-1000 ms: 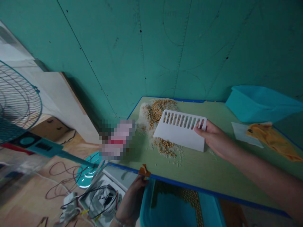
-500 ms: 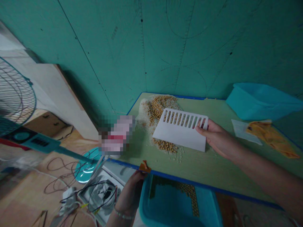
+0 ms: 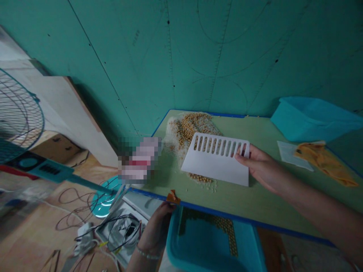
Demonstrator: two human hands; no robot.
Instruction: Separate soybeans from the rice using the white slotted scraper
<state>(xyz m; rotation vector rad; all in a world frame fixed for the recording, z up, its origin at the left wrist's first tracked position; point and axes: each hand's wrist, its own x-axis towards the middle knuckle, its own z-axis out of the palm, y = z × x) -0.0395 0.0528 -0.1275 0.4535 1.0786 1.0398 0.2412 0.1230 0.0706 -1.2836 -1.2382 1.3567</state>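
My right hand grips the right end of a white slotted plastic scraper, held upright on the green table. Behind and under the scraper lies a heap of yellow beans mixed with white grains, with a few beans showing below its lower edge. My left hand holds the left rim of a teal tub just below the table's blue front edge. A strip of beans lies inside the tub.
A second teal tub stands at the back right, with a white sheet and a yellow cloth in front of it. A fan, cables and a board are on the floor at left. A blurred pink object sits at the table's left corner.
My right hand has drawn the scraper a little nearer the front edge, so fewer beans show below it. The left hand stays on the tub rim.
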